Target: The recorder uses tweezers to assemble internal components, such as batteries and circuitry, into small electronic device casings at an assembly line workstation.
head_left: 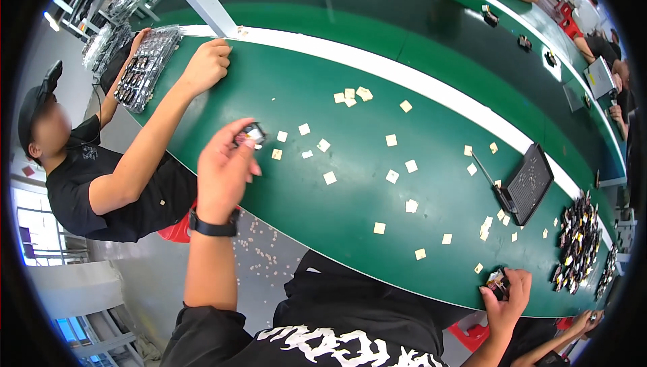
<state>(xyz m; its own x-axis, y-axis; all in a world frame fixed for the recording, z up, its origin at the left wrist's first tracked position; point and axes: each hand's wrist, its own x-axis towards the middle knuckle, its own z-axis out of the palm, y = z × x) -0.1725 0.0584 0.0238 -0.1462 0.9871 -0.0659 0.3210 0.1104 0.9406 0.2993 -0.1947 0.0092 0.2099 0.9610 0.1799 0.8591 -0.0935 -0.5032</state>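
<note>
My left hand (226, 168), raised over the table's near left part, pinches a small black part (252, 132) with a white and yellow patch between thumb and fingers. By the near edge at the right, my right hand (510, 301) grips a second small black part (497, 282), its fingers curled round the side. Small cream square pieces (329, 177) lie scattered across the green table (350, 219) between the two hands. What exactly the black parts are cannot be made out.
Right of centre sits a black tray (529, 185) with a thin rod beside it. Beyond it is a heap of black parts (577, 242). A co-worker's arm (148, 138) reaches over the left end, near clear plastic trays (148, 67). A conveyor (377, 16) runs behind the white ledge.
</note>
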